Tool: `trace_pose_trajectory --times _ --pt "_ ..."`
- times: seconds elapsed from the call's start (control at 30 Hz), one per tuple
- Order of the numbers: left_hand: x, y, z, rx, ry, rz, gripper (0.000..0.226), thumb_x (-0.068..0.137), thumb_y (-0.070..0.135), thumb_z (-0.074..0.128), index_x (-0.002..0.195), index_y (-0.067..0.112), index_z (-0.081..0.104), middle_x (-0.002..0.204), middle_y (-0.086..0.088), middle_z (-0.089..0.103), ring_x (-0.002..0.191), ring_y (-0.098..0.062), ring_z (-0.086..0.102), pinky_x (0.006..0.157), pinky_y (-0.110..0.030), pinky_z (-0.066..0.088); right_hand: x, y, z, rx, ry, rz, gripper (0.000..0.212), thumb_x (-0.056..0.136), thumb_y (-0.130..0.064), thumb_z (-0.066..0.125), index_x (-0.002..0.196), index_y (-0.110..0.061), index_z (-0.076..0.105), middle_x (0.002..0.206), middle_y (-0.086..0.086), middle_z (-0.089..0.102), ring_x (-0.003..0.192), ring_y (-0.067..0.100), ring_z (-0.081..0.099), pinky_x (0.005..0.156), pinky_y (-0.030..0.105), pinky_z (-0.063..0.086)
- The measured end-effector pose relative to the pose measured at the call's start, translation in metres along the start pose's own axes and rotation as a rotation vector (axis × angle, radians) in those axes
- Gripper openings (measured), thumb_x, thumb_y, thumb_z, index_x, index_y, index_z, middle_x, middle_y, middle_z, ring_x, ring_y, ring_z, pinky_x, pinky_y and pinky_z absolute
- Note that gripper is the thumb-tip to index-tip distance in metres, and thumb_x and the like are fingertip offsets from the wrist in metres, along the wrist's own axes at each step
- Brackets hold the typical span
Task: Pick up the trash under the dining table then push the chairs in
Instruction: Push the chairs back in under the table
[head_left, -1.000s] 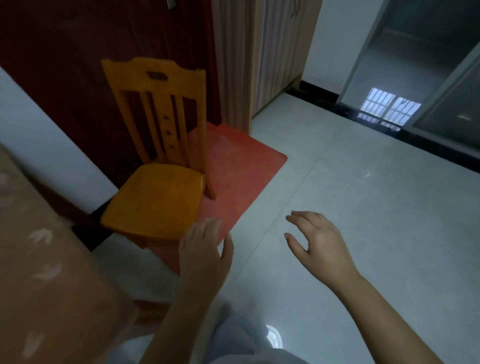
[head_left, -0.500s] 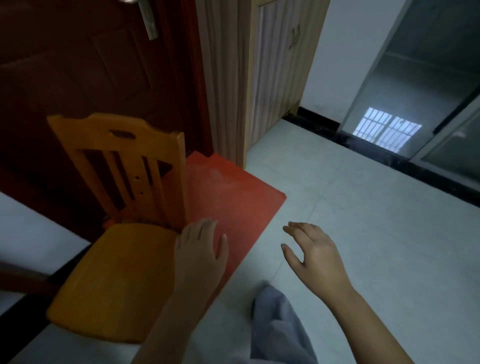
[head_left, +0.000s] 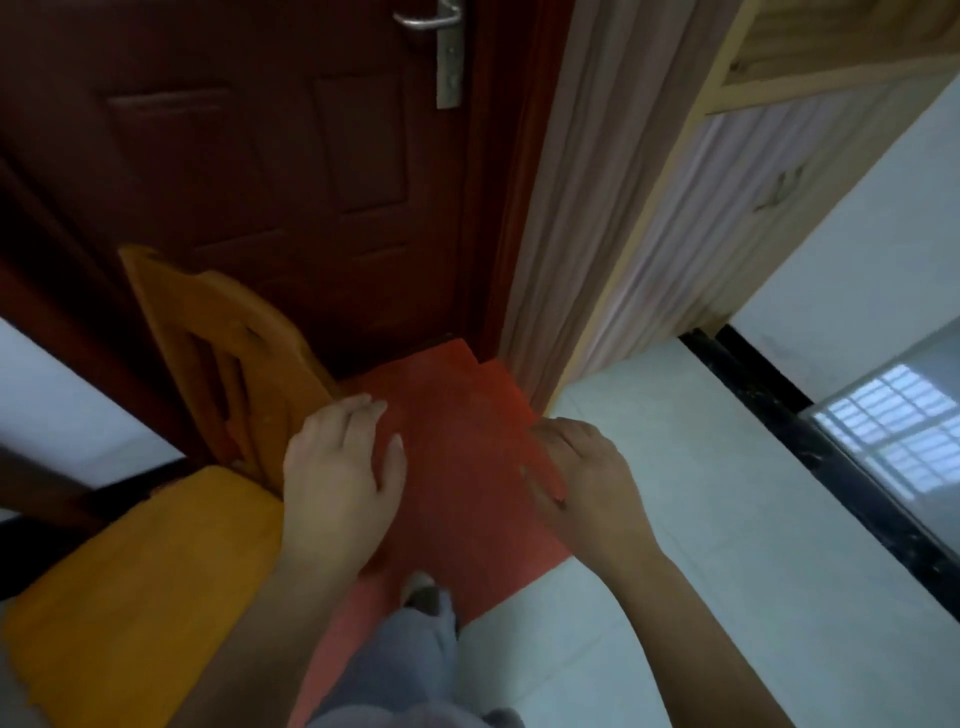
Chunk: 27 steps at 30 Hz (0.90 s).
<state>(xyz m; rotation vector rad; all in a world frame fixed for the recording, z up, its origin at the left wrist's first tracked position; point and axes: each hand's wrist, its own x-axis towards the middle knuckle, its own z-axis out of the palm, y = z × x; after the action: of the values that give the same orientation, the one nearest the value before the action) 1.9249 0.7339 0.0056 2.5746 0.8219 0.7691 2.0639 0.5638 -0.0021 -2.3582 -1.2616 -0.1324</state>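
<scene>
Left hand: your left hand hangs palm down, fingers loosely spread, grip holding nothing.
Right hand: your right hand at 3 o'clock, grip slack and empty.
Chair: the orange chair at 9 o'clock of your left hand, just beside it.
Floor: red mat under both hands.

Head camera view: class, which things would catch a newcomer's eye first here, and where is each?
The orange wooden chair fills the lower left, its back towards the dark red door. A red mat lies on the pale floor in front of that door. Both hands, left and right, hover open above the mat, holding nothing.
</scene>
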Motion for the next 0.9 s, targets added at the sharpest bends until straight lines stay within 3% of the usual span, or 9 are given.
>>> trace_pose_trajectory --times 0.3,0.43,0.73,0.9 --pt "0.14 -0.079 0.032 0.116 0.141 -0.299 0.043 0.085 0.029 0.042 0.111 -0.001 0.058 0.114 -0.021 0.058 0.104 -0.038 0.053 0.086 -0.05 0.043 0.215 0.006 0.061 0.029 -0.153 -0.318 0.038 0.08 -0.032 0.047 0.106 -0.01 0.065 0.106 0.009 0.066 0.097 0.027 0.062 0.084 0.038 0.051" --pt "0.166 -0.1 0.034 0.177 0.204 -0.428 0.045 0.084 0.031 0.04 0.112 -0.001 0.057 0.112 -0.021 0.058 0.102 -0.038 0.054 0.085 -0.049 0.045 0.291 -0.023 0.079 0.088 -0.251 -0.498 0.036 0.083 -0.028 0.054 0.114 -0.011 0.062 0.115 0.006 0.063 0.109 0.022 0.057 0.09 0.036 0.043" --pt "0.167 -0.101 0.059 0.227 0.311 -0.848 0.05 0.081 0.04 0.038 0.114 0.006 0.055 0.11 -0.014 0.059 0.099 -0.033 0.055 0.083 -0.039 0.046 0.374 -0.067 0.145 0.222 -0.487 -0.986 0.042 0.077 -0.03 0.058 0.116 -0.015 0.06 0.117 0.002 0.062 0.111 0.022 0.054 0.091 0.038 0.043" --pt "0.179 -0.077 0.083 0.34 0.475 -1.158 0.053 0.079 0.039 0.037 0.113 0.003 0.056 0.106 -0.017 0.06 0.093 -0.035 0.056 0.076 -0.04 0.047 0.414 -0.073 0.163 0.308 -0.581 -1.282 0.044 0.075 -0.033 0.057 0.114 -0.015 0.061 0.115 0.002 0.062 0.11 0.021 0.055 0.09 0.037 0.044"
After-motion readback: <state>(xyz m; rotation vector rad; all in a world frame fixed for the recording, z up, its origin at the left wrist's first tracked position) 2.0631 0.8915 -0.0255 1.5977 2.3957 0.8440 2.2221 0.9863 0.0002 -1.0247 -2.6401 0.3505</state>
